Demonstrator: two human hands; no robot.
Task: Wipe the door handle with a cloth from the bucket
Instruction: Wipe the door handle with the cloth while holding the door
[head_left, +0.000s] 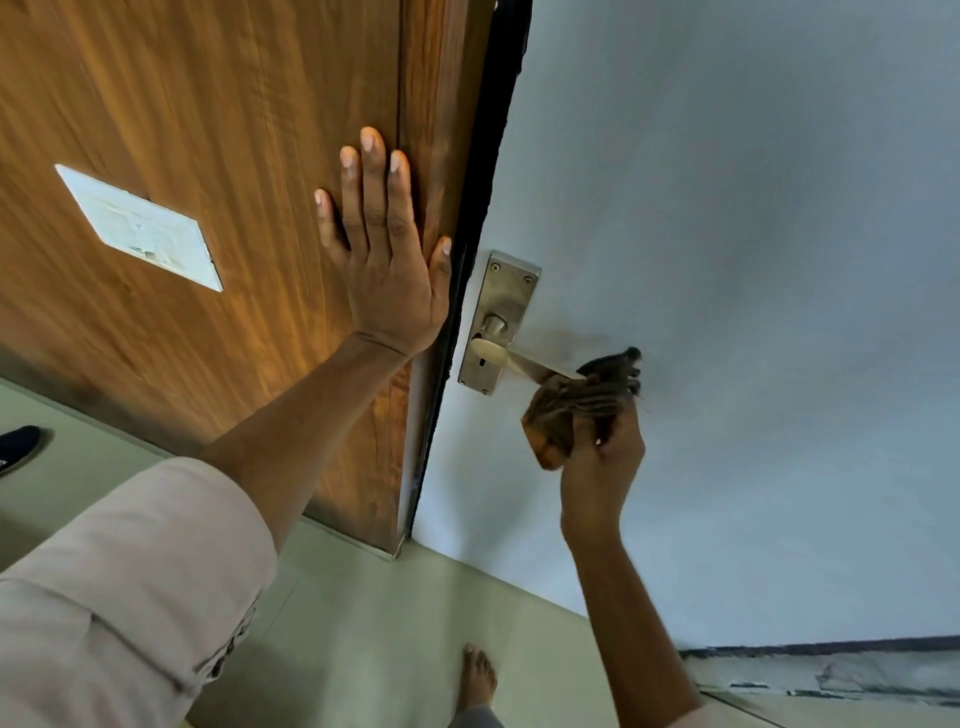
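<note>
A metal lever door handle on a steel backplate is fixed to the pale grey door. My right hand grips a bunched brown striped cloth that wraps the outer end of the lever. My left hand lies flat, fingers spread, on the wooden panel just left of the door's dark edge. No bucket is in view.
A white rectangular plate is set in the wooden panel. Below lies a pale tiled floor with my bare foot on it. A dark shoe sits at the far left.
</note>
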